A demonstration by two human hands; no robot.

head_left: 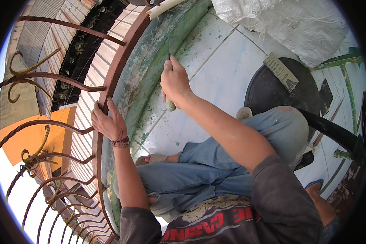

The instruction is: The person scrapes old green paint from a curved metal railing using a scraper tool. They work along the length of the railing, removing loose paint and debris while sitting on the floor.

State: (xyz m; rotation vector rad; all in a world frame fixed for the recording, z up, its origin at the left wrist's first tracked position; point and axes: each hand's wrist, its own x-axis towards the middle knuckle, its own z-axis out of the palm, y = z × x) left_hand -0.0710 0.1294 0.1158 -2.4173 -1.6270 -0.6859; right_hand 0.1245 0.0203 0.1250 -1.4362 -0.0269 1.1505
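You sit over a floor of glossy white tiles with dark joints [232, 61], bounded on your left by a curved masonry kerb with worn grey-green paint [144, 55]. The kerb's face is mottled and rough; a brighter green band follows its lower edge, where it meets the tiles. Outside it runs a reddish-brown metal railing with twisted, outward-bowed bars [120, 61], which limits your reach on that side. Your room for moving lies over the tiles between the kerb and a flat, round black disc [268, 95] near your raised knee. A crumpled white woven sack with frayed fibres [280, 28] bounds the far right.

Your left hand [110, 124] rests on the railing, thumb and fingers parted across it; whether they close round its underside, you cannot tell. Your right hand [175, 81] is above the tiles beside the kerb, its fingers wrapped narrowly around a slim hand tool with a rounded, grey-green handle [171, 105]. The tool's thin forward end points toward the kerb; contact cannot be confirmed. A pale, flat rectangular strip [281, 72] lies on the disc. Small green flakes [177, 143] litter the tiles along the kerb.
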